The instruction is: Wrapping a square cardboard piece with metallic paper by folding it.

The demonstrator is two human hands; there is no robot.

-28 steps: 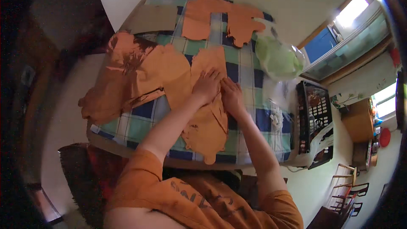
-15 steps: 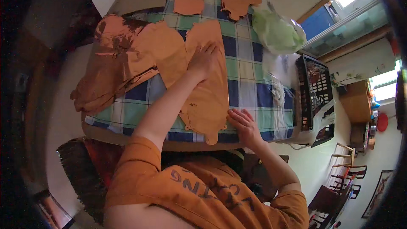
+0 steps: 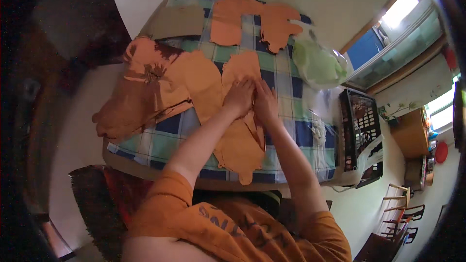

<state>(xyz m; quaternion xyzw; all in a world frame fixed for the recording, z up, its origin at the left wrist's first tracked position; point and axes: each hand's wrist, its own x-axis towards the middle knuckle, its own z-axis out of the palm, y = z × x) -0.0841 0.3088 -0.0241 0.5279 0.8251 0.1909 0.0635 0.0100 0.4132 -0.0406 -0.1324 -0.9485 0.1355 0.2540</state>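
Both hands are laid flat, side by side and touching, on a long orange cut-out piece of thin fabric that is spread down the middle of a table covered with a blue, green and white checked cloth. The left hand is pressed palm down with its fingers spread out — nothing is clasped in it. The right hand is likewise held open and flat on the piece, its fingers stretched toward the far end.

The piece runs from near the table's middle to its near edge, where a narrow tip is seen hanging just over the rim. Just to its left a heap of larger orange pieces is draped over the table's left side. At the far end two more orange shapes are laid flat, beside a brown cardboard sheet. A pale green plastic bag is set at the far right corner — near it, off the table's right edge, a black crate is seen.
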